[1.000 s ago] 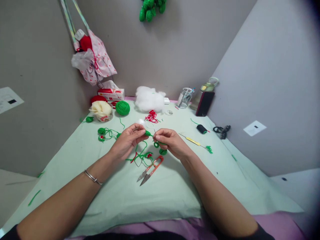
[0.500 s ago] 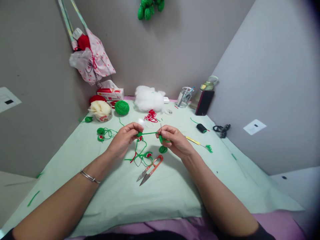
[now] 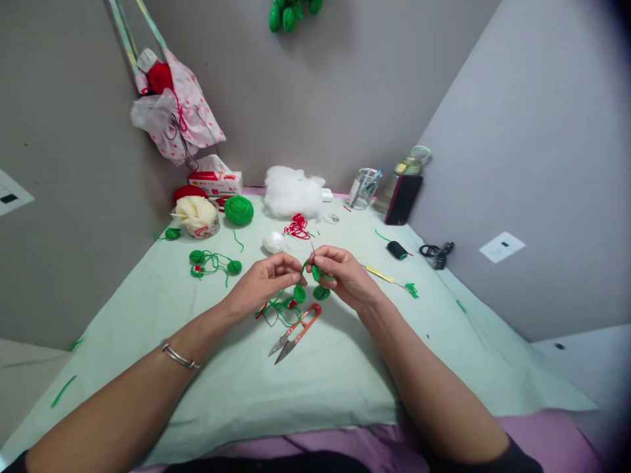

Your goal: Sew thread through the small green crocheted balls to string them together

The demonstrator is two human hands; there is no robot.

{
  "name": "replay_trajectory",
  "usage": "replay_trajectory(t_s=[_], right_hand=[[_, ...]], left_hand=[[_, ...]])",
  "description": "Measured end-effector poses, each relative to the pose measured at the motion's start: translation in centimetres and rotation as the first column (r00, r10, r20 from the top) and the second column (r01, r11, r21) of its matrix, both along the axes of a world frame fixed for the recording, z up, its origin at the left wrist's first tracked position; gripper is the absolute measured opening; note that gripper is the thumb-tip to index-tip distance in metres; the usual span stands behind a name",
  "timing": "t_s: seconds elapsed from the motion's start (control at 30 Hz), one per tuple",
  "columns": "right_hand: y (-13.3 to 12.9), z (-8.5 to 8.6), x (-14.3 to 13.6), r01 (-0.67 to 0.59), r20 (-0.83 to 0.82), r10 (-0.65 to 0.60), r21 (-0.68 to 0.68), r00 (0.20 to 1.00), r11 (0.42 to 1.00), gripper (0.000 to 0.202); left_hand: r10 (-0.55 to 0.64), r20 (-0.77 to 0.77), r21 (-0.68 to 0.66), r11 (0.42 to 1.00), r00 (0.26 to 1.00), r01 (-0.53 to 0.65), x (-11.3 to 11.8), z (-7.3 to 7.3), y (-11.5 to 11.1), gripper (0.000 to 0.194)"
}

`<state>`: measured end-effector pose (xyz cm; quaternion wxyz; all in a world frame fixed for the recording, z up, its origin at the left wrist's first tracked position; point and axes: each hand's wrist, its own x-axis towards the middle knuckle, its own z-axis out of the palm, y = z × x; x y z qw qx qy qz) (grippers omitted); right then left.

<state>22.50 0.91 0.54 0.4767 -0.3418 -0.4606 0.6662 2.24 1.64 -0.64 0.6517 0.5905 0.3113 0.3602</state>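
Note:
My right hand (image 3: 342, 272) is closed around a small green crocheted piece (image 3: 316, 273), and a thin metal needle or hook (image 3: 312, 248) sticks up from its fingertips. A short green cord (image 3: 304, 267) runs from there to my left hand (image 3: 269, 279), whose curled fingers pinch it close to the right fingertips. Below the left fingertips hangs a round green piece (image 3: 299, 293). Another green ball (image 3: 321, 293) lies under my right hand. Orange-handled thread snips (image 3: 298, 334) rest in front, beside tangled green yarn (image 3: 279, 309) with red bits.
Farther back are a white yarn ball (image 3: 273, 242), red yarn (image 3: 298, 227), a green yarn ball (image 3: 239, 210) and white stuffing (image 3: 293, 192). Green pieces (image 3: 214, 261) lie left. A yellow-handled hook (image 3: 379, 274), black thread (image 3: 397, 250) and phone (image 3: 404, 200) are at right.
My left hand has moved right, close to the right hand, and the stretched cord is now slack and bent. The round green piece has left the left fingers and hangs lower.

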Motion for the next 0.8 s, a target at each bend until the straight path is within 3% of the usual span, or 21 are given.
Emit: replay_trajectory(t_s=[0.17, 0.37, 0.57, 0.67, 0.8], right_hand=[[0.4, 0.0, 0.1, 0.104, -0.024, -0.104, -0.019, 0.994, 0.994, 0.031], [0.9, -0.7, 0.3, 0.192, 0.056, -0.187, -0.099, 0.981, 0.976, 0.037], [0.6, -0.6, 0.4, 0.39, 0.153, -0.401, 0.097, 0.903, 0.916, 0.031], [0.2, -0.2, 0.2, 0.362, 0.173, -0.392, 0.179, 0.904, 0.915, 0.027], [-0.5, 0.2, -0.5, 0.23, 0.194, -0.277, 0.234, 0.941, 0.945, 0.027]], left_hand=[[-0.047, 0.073, -0.131, 0.99, 0.996, 0.056, 0.0, -0.1, 0.1, 0.03], [0.049, 0.116, -0.017, 0.999, 0.992, -0.048, 0.0, 0.1, 0.1, 0.018], [0.153, 0.039, 0.046, 0.987, 0.987, -0.155, -0.1, 0.0, 0.2, 0.027], [0.179, 0.013, 0.064, 0.982, 0.984, -0.179, -0.2, 0.0, 0.3, 0.032], [0.194, 0.022, 0.069, 0.978, 0.981, -0.195, -0.2, -0.1, 0.4, 0.033]])
